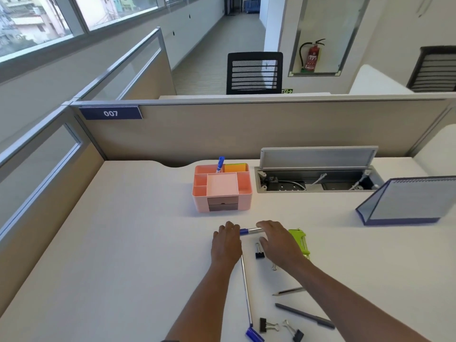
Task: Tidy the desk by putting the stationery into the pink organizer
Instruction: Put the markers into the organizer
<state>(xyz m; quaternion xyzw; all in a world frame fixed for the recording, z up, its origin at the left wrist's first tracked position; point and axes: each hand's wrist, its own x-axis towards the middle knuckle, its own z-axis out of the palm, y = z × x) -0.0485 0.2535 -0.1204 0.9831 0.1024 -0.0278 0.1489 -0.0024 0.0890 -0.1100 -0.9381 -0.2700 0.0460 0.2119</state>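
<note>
Blue-capped cylindrical marker (pixel 249 231) apparently grasped between left hand (pixel 226 243) and right hand (pixel 280 243).

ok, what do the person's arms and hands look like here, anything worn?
Both forearms are bare up to the bottom frame edge: no sleeves show. The left hand and right hand carry no gloves, and no watch, rings or wristbands can be seen. No markings or cables show on either arm.

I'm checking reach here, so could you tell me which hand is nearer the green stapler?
Right. The right hand lies beside the stapler, partly covering its left edge; the left hand is farther left, past the marker between them.
</note>
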